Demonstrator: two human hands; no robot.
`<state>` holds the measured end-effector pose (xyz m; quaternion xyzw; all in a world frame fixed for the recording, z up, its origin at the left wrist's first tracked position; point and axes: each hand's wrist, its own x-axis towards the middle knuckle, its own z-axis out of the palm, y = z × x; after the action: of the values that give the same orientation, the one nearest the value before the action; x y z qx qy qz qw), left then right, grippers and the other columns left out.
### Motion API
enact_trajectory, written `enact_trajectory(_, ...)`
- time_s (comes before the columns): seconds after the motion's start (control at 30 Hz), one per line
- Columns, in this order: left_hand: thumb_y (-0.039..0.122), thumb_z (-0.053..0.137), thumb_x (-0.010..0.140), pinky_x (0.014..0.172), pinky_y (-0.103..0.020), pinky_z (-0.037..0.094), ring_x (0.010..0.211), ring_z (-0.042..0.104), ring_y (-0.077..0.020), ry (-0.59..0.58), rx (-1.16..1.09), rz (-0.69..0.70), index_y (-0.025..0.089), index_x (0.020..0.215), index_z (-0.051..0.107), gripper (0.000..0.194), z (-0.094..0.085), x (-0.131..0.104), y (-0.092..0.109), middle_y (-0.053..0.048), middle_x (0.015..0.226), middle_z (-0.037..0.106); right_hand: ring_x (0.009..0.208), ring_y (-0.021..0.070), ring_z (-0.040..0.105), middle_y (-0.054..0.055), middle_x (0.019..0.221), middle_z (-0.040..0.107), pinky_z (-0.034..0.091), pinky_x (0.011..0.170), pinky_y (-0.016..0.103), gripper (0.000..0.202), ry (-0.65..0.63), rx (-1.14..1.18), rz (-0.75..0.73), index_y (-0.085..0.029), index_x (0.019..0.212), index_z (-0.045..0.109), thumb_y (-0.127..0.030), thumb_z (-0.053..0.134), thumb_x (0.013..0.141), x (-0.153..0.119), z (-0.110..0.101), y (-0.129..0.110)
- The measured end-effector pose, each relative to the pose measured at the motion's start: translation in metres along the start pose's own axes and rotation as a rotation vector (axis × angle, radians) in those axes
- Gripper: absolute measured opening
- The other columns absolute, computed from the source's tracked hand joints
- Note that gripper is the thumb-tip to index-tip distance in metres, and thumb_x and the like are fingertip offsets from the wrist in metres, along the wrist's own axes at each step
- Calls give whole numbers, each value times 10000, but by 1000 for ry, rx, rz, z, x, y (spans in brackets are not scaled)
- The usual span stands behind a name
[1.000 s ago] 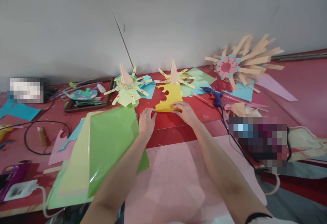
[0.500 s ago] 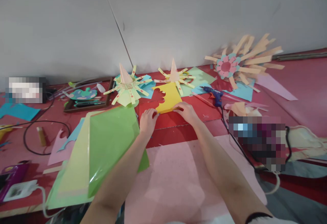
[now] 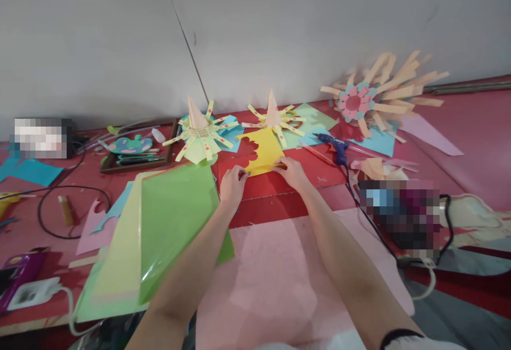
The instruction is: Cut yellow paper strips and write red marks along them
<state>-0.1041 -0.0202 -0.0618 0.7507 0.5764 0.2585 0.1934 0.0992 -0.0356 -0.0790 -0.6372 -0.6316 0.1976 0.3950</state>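
Observation:
Between my two hands lies a sheet of yellow paper (image 3: 266, 150) with a scalloped, cut-out left edge. My left hand (image 3: 232, 182) pinches its near left corner. At the near right corner my right hand (image 3: 290, 173) grips the same sheet, thumb and fingers together. The near edge looks slightly turned up along the line between the hands. Under it is a red board (image 3: 315, 169). Just beyond stand two pale paper cones ringed with star-printed strips: a left one (image 3: 198, 124) and a right one (image 3: 272, 113).
A blue glue gun (image 3: 337, 148) with a black cord lies to the right. Green sheets (image 3: 179, 217) in a clear sleeve are stacked at left, near a tool tray (image 3: 136, 166). A paper flower (image 3: 355, 102) with long strips leans on the wall. Pink paper (image 3: 259, 281) covers the front.
Both hands keep hold of the yellow paper. The near edge, earlier more flat, now shows a narrow raised fold; the hands have shifted only slightly.

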Motion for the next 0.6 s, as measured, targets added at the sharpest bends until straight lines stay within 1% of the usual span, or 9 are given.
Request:
enact_trajectory(0.13,201,565,816,659,-288,432,762,581,-180,2,9,-7,215,832,540,32,0,0,1,-25,815,639,774,191,637,48,815,678,500,727,330,97,-13,-17,6,-211,757,601,-298,632,727,0,-1,-3)
enact_trajectory(0.27,204,561,823,690,-303,446,787,582,-181,-2,28,7,202,862,546,41,1,0,1,-32,825,643,829,203,640,54,874,690,498,762,345,124,-19,-35,1,-215,831,619,-276,637,725,0,0,-3)
enact_trajectory(0.33,215,554,834,739,-322,455,817,582,-175,-9,43,27,184,860,562,41,1,1,1,-28,827,640,844,210,640,62,897,693,497,777,360,142,-14,-43,-2,-215,854,624,-276,634,726,1,1,-1)
enact_trajectory(0.43,259,526,863,799,-358,465,842,585,-152,-19,67,58,150,874,586,125,2,2,-1,-22,864,627,822,209,643,64,873,695,502,770,363,130,-9,-45,-11,-214,825,630,-296,634,724,1,4,2)
enact_trajectory(0.53,300,503,880,797,-363,480,838,590,-139,-18,87,69,145,898,594,181,3,3,-2,-24,898,622,803,204,645,58,859,695,509,752,356,128,-9,-36,-22,-217,811,632,-316,626,731,1,4,3)
enact_trajectory(0.6,279,496,882,791,-353,482,833,592,-142,-13,99,70,150,899,591,162,3,3,-3,-26,886,627,810,204,645,58,859,693,511,752,354,130,-8,-30,-28,-214,817,635,-319,615,742,1,4,3)
